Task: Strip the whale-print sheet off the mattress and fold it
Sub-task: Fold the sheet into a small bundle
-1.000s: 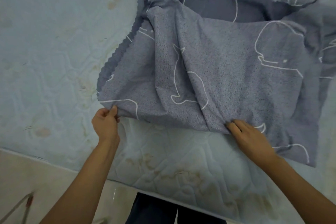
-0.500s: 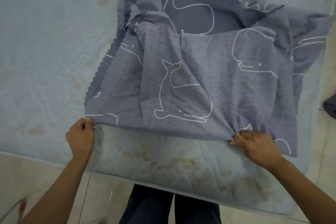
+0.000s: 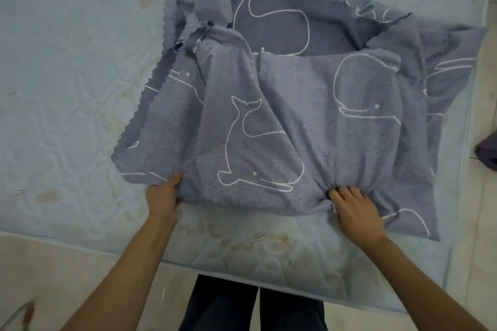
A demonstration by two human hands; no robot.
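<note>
As the left hand slides inward, pinching the near edge of the grey-blue whale-print fabric sheet | right hand grips bunched cloth | sheet lies rumpled, half-folded on the pale quilted mattress | stripping done, folding underway

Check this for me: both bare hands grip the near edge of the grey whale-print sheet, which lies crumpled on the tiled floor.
Wrong in one respect. The head view shows the grey whale-print sheet lying crumpled on the pale blue quilted mattress, not the tiled floor. The left hand and right hand do both grip its near edge.
</note>
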